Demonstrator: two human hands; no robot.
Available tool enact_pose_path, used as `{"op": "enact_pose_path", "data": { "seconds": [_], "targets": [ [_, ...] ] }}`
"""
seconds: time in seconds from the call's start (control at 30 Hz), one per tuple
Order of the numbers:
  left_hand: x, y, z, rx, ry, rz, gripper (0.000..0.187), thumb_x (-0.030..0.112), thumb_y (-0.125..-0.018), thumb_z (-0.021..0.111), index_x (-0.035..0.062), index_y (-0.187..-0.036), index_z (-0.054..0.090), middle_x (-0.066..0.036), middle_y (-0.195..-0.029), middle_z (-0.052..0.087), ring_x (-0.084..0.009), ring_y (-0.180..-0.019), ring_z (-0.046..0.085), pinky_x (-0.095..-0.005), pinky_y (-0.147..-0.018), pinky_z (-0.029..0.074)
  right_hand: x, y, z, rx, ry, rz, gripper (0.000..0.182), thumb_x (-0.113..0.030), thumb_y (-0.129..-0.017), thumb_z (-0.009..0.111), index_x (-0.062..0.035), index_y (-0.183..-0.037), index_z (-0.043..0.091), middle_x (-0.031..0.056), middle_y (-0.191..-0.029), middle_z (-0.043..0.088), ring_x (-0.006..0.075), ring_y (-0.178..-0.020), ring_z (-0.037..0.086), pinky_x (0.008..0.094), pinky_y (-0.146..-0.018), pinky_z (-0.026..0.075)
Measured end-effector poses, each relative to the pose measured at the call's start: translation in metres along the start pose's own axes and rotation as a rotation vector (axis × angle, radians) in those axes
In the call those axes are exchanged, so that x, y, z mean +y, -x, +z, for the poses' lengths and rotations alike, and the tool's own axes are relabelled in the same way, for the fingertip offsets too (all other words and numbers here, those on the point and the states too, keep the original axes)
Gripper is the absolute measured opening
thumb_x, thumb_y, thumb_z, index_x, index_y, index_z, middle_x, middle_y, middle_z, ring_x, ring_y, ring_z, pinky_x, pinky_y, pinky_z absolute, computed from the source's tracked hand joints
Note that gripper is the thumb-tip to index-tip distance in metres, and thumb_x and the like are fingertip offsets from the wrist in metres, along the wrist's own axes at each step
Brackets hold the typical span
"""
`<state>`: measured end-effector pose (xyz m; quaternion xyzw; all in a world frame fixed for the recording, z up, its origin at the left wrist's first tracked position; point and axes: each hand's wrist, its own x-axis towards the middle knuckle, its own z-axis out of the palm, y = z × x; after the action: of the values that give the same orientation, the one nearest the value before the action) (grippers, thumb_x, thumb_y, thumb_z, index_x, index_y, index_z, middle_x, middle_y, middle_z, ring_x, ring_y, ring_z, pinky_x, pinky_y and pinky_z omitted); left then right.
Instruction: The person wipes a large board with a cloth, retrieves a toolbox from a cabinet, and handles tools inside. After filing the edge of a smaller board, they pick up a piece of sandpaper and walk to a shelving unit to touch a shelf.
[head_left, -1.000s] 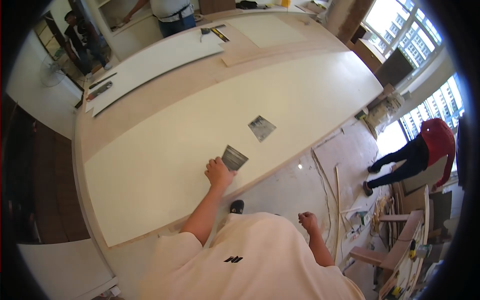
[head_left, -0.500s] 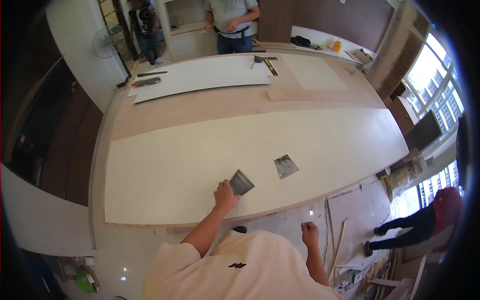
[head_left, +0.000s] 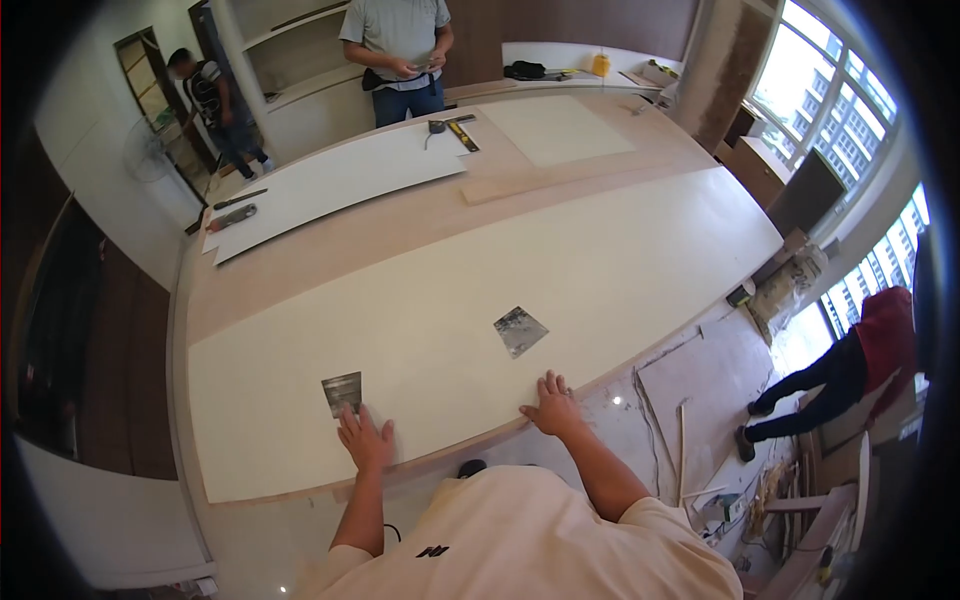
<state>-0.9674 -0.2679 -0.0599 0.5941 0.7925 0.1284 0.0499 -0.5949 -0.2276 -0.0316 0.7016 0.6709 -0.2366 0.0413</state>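
A large cream sheet (head_left: 430, 290) lies flat on the wooden worktable (head_left: 255, 290) in front of me. My left hand (head_left: 366, 440) is open on its near edge, fingers spread, with the fingertips right at the lower edge of a grey trapezoid scraper plate (head_left: 342, 391). Further right, a second, stained scraper plate (head_left: 520, 332) rests on the sheet. My right hand (head_left: 553, 405) also lies open on the near edge, below that second plate, fingers stretched forward and holding nothing.
Across the table a white panel (head_left: 340, 190) carries a red-and-grey tool (head_left: 232, 217) and a tape measure (head_left: 436, 127), with a square (head_left: 462, 135) at its corner. A person (head_left: 400, 60) stands behind it. Another person (head_left: 850, 360) is at right, near scrap wood (head_left: 800, 520).
My left hand has let go of the scraper plate, which now lies further left on the sheet. My right hand has come up from my side onto the sheet's edge and opened. The view has shifted.
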Motion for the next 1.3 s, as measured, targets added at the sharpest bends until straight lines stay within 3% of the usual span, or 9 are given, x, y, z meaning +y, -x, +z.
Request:
{"op": "enact_pose_path", "data": {
  "seconds": [0.3, 0.6, 0.7, 0.8, 0.9, 1.0, 1.1, 1.2, 1.3],
  "targets": [
    [0.007, 0.005, 0.009, 0.004, 0.029, 0.02, 0.058, 0.033, -0.087, 0.056, -0.0009, -0.131, 0.042, -0.019, -0.145, 0.029, -0.0342, -0.137, 0.023, -0.0513, -0.113, 0.015, -0.006, -0.006, -0.027, -0.195, 0.06, 0.031, 0.08, -0.047, -0.088, 0.054, -0.0012, -0.145, 0.023, 0.0194, -0.154, 0.012, 0.0354, -0.142, 0.015, 0.0516, -0.112, 0.02],
    [0.006, 0.005, 0.014, 0.01, -0.01, 0.035, 0.059, 0.034, -0.087, 0.056, -0.0007, -0.132, 0.04, -0.02, -0.144, 0.03, -0.0349, -0.137, 0.023, -0.0513, -0.113, 0.015, 0.008, -0.004, -0.009, -0.108, 0.021, -0.022, 0.08, -0.041, -0.085, 0.06, -0.0003, -0.144, 0.025, 0.0209, -0.154, 0.013, 0.0373, -0.141, 0.017, 0.0491, -0.111, 0.024],
    [0.004, 0.006, 0.018, 0.046, 0.028, 0.048, 0.059, 0.03, -0.084, 0.061, -0.0016, -0.13, 0.042, -0.022, -0.142, 0.032, -0.0375, -0.135, 0.025, -0.0512, -0.111, 0.017, 0.012, -0.004, -0.001, -0.045, -0.01, -0.043, 0.074, -0.039, -0.086, 0.06, -0.001, -0.143, 0.029, 0.0197, -0.153, 0.016, 0.036, -0.141, 0.019, 0.0515, -0.11, 0.024],
    [-0.011, 0.013, 0.025, 0.064, 0.183, 0.106, 0.06, 0.025, -0.079, 0.068, -0.0029, -0.127, 0.046, -0.024, -0.14, 0.034, -0.041, -0.132, 0.028, -0.0512, -0.108, 0.022, 0.024, -0.006, 0.009, 0.005, -0.073, -0.055, 0.072, -0.038, -0.086, 0.06, -0.0033, -0.142, 0.032, 0.018, -0.153, 0.018, 0.0336, -0.141, 0.02, 0.0484, -0.111, 0.024],
    [-0.012, 0.037, 0.018, 0.024, 0.251, 0.259, 0.061, 0.022, -0.073, 0.073, -0.0039, -0.122, 0.049, -0.026, -0.138, 0.036, -0.0428, -0.129, 0.03, -0.052, -0.105, 0.025, 0.032, 0.009, 0.012, 0.078, -0.043, -0.096, 0.068, -0.035, -0.086, 0.06, -0.005, -0.141, 0.035, 0.0174, -0.152, 0.021, 0.0316, -0.14, 0.022, 0.0481, -0.111, 0.025],
    [-0.011, 0.057, 0.004, -0.049, 0.149, 0.352, 0.064, 0.025, -0.07, 0.076, -0.0036, -0.121, 0.049, -0.025, -0.137, 0.036, -0.0421, -0.129, 0.031, -0.0528, -0.105, 0.026, 0.034, 0.014, 0.01, 0.112, -0.062, -0.098, 0.06, -0.033, -0.086, 0.06, -0.005, -0.136, 0.042, 0.0183, -0.151, 0.023, 0.0314, -0.139, 0.025, 0.0447, -0.11, 0.027],
    [-0.016, 0.057, 0.0, -0.056, 0.174, 0.299, 0.069, 0.027, -0.066, 0.08, -0.0035, -0.12, 0.05, -0.025, -0.137, 0.036, -0.0423, -0.128, 0.031, -0.0533, -0.105, 0.026, 0.044, 0.005, 0.021, 0.217, -0.294, -0.089, 0.055, -0.03, -0.085, 0.061, -0.0017, -0.131, 0.048, 0.0204, -0.147, 0.032, 0.0342, -0.134, 0.034, 0.0407, -0.108, 0.031],
    [-0.009, 0.053, -0.016, -0.101, 0.133, 0.324, 0.071, 0.027, -0.062, 0.082, -0.0036, -0.118, 0.05, -0.025, -0.136, 0.037, -0.043, -0.128, 0.032, -0.0533, -0.104, 0.026, 0.054, -0.003, 0.028, 0.501, -0.683, 0.176, 0.057, -0.028, -0.082, 0.064, 0.0022, -0.128, 0.049, 0.0242, -0.138, 0.042, 0.0368, -0.127, 0.043, 0.0384, -0.104, 0.037],
    [-0.016, 0.055, -0.013, -0.081, 0.118, 0.38, 0.069, 0.026, -0.062, 0.082, -0.0042, -0.115, 0.051, -0.024, -0.134, 0.039, -0.0428, -0.127, 0.032, -0.053, -0.104, 0.026, 0.063, -0.009, 0.017, 0.545, -1.023, 0.471, 0.062, -0.026, -0.078, 0.066, 0.0048, -0.128, 0.047, 0.0262, -0.131, 0.048, 0.0375, -0.122, 0.047, 0.0382, -0.101, 0.039]
  ]
}}
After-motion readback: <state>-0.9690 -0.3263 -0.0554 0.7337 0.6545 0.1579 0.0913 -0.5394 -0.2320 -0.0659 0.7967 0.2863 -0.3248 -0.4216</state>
